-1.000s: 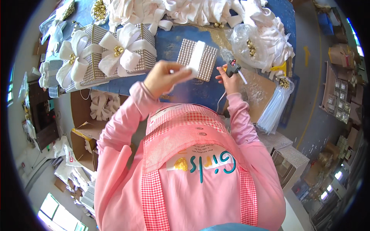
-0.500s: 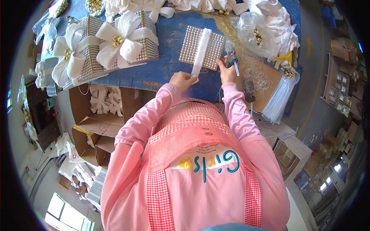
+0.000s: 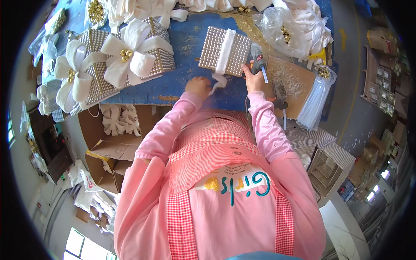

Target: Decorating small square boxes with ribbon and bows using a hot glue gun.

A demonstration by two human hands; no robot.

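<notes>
A small box covered in silvery beads [image 3: 239,50] lies on the blue table in front of me. A white fabric ribbon [image 3: 225,53] crosses its top; the free end curls loosely off the near edge. Beside that end is my left hand [image 3: 198,86], its fingers smeared by motion, so whether they pinch anything does not show. My right hand [image 3: 254,80] is wrapped round a hot glue gun [image 3: 258,65] with a pale glue stick poking out of its back. The index finger of that hand reaches to the box's near right corner.
Beaded boxes with white bows [image 3: 130,54] stand at left. A second glue gun [image 3: 280,103] lies by a glue-spattered cardboard sheet [image 3: 299,86]. Glue sticks in a bag [image 3: 316,104] hang at the right edge. White fabric [image 3: 138,6] is piled at the back; cartons [image 3: 117,149] sit below the table.
My left hand has moved a little left, away from the ribbon's end, which was pulled out straight and now lies curled. The right hand still holds the glue gun by the box.
</notes>
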